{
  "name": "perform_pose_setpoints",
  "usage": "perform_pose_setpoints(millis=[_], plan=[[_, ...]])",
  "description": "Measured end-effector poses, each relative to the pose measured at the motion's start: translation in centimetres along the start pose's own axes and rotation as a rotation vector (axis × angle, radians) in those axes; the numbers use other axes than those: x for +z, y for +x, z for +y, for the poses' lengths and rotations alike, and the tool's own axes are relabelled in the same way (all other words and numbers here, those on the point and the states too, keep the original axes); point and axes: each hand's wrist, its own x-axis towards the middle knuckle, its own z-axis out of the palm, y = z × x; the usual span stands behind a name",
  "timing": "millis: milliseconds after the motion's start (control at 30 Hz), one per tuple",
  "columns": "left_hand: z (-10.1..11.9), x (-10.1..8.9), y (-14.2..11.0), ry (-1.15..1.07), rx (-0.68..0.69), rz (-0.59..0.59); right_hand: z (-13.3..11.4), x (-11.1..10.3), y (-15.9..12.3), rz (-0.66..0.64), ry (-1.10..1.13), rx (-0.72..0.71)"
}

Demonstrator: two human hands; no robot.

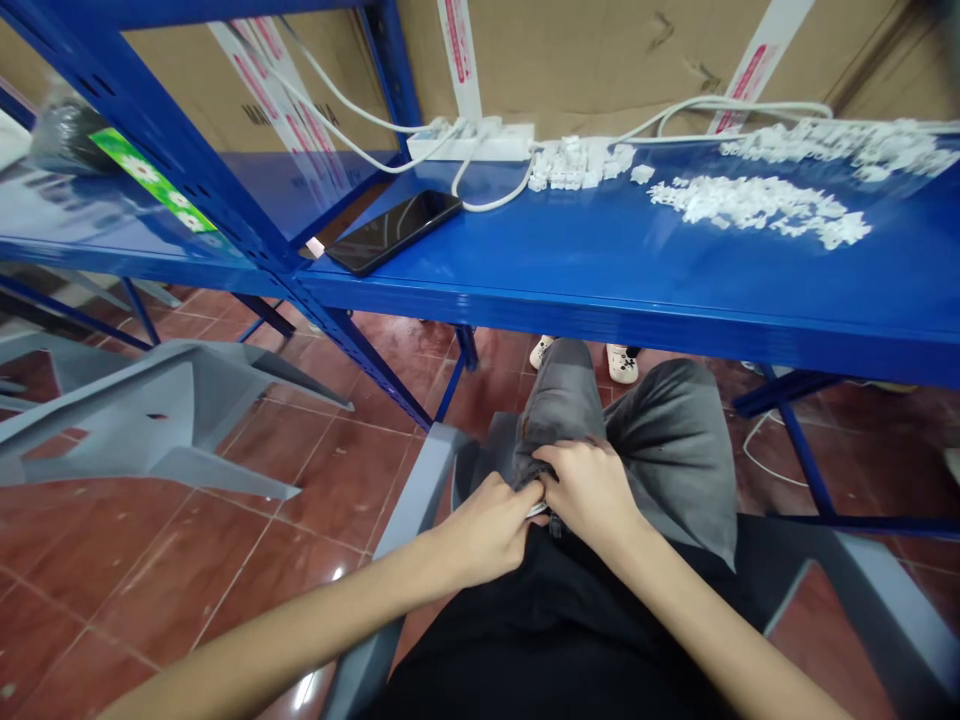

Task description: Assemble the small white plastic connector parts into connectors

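Both hands meet in my lap, over the grey trousers (pixel 667 450). My left hand (pixel 491 532) is closed, its thumb and fingers pinched around a small white thing (pixel 537 509) that is mostly hidden. My right hand (pixel 589 488) touches the left one, its fingers curled in at the same spot. What the right fingers hold, if anything, is covered by the hand. On the blue shelf (pixel 525 270) in front lie a heap of small white plastic pieces (pixel 757 205), a cluster of white pieces (pixel 574 163) and another white pile (pixel 847 145) farther back.
A black phone (pixel 394 232) lies at the shelf's left end. Behind it is a white power strip (pixel 472 143) with several cables, against cardboard boxes (pixel 585 60). A grey plastic chair (pixel 180 400) stands at left. Another person's light shoes (pixel 622 363) show under the shelf.
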Motion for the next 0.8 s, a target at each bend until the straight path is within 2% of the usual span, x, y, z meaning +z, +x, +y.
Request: perform_pose_setpoints(millis=[167, 300, 367, 467, 533, 633, 700, 800], plan=[[0.0, -0.2, -0.7, 0.022, -0.038, 0.043, 0.6, 0.4, -0.5, -0.016, 0.013, 0.004], [0.0, -0.2, -0.4, -0.007, -0.032, 0.050, 1.4, 0.1, -1.0, -0.077, 0.003, 0.018], [0.4, 0.4, 0.1, -0.005, -0.013, 0.043, 1.8, -0.8, -1.2, -0.113, 0.009, 0.002], [1.3, 1.9, 0.5, 0.012, 0.001, 0.066, 2.9, -3.6, -1.6, -0.136, 0.079, -0.088], [1.5, 2.8, 0.4, 0.016, 0.008, 0.081, 4.3, -5.8, -2.2, -0.089, 0.120, -0.131], [0.8, 3.4, 0.0, -0.008, 0.028, 0.097, 6.6, -8.5, -3.6, 0.050, 0.094, -0.098], [0.0, 3.2, 0.0, -0.045, 0.048, 0.112, 7.7, -9.2, -4.9, 0.090, 0.079, -0.098], [-0.8, 2.9, 0.1, -0.098, 0.038, 0.184, 8.3, -8.0, -6.1, 0.055, 0.117, -0.155]])
